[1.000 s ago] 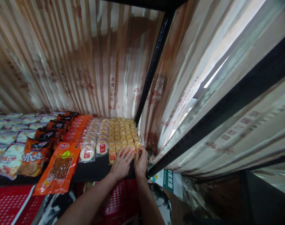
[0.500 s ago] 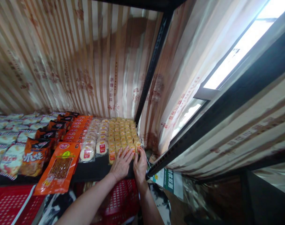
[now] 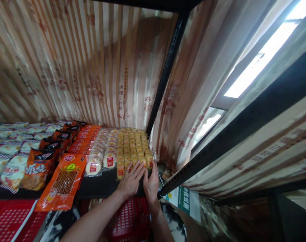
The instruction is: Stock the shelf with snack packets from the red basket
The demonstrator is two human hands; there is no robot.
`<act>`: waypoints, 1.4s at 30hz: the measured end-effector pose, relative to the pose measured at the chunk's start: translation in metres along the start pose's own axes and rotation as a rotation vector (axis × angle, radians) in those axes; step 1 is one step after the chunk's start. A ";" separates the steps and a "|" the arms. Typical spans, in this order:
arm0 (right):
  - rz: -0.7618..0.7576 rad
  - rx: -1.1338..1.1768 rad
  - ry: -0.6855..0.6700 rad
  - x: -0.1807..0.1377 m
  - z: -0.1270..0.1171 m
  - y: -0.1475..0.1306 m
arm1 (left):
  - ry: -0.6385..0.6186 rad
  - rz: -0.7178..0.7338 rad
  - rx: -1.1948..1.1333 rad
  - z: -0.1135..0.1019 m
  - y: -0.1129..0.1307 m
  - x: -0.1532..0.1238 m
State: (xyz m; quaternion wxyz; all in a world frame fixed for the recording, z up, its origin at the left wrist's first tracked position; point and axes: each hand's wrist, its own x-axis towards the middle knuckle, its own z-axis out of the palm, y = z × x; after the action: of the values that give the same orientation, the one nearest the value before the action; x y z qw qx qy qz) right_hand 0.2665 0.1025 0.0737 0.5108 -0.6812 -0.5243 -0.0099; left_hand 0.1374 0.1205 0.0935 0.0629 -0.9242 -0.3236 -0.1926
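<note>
Rows of small yellow-wrapped snack packs [image 3: 134, 146] fill the right end of a black shelf [image 3: 99, 185]. My left hand [image 3: 130, 179] lies with fingers stretched over the front packs of those rows. At the front right corner, my right hand [image 3: 151, 185] touches the end pack [image 3: 149, 158], thumb and fingers apart at its edges. Both hands are open and side by side, thumbs facing each other. Just left of the yellow packs are rows of round white cakes [image 3: 110, 160] in clear wrappers with red labels.
Orange stick-snack packets [image 3: 64, 178], orange-black bags [image 3: 37, 169] and white snack bags [image 3: 14, 171] line the shelf leftward. Red baskets [image 3: 129, 220] stand below. A black post [image 3: 168, 70] rises at the back corner, and another black beam [image 3: 218, 144] slants rightward. Striped curtains [image 3: 99, 67] hang behind.
My right hand's fingers have shifted from the top of the end packs to the right edge. The left hand stays over the front packs. The view has turned slightly.
</note>
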 end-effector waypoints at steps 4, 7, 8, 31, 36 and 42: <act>-0.004 -0.024 -0.029 0.000 0.000 -0.003 | 0.044 0.003 -0.016 -0.001 -0.001 0.000; -0.011 -0.063 -0.063 -0.002 0.003 0.000 | 0.103 0.024 -0.010 -0.002 -0.001 0.001; -0.016 -0.078 -0.075 -0.003 0.004 0.002 | 0.125 0.032 -0.004 -0.002 -0.002 0.001; -0.107 -0.198 -0.116 -0.007 0.013 0.008 | -0.101 -0.202 -0.144 -0.022 -0.061 0.142; -0.065 -0.207 -0.151 -0.006 0.013 0.008 | -0.290 -0.147 -0.188 -0.006 -0.061 0.159; -0.046 -0.203 -0.161 -0.005 0.012 0.005 | -0.381 -0.128 -0.182 -0.005 -0.058 0.157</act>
State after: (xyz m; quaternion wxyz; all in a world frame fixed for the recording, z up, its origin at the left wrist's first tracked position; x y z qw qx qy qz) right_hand 0.2617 0.1077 0.0617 0.3950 -0.7159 -0.5753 -0.0198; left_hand 0.2123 0.2549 0.1598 -0.0953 -0.9233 -0.3691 -0.0466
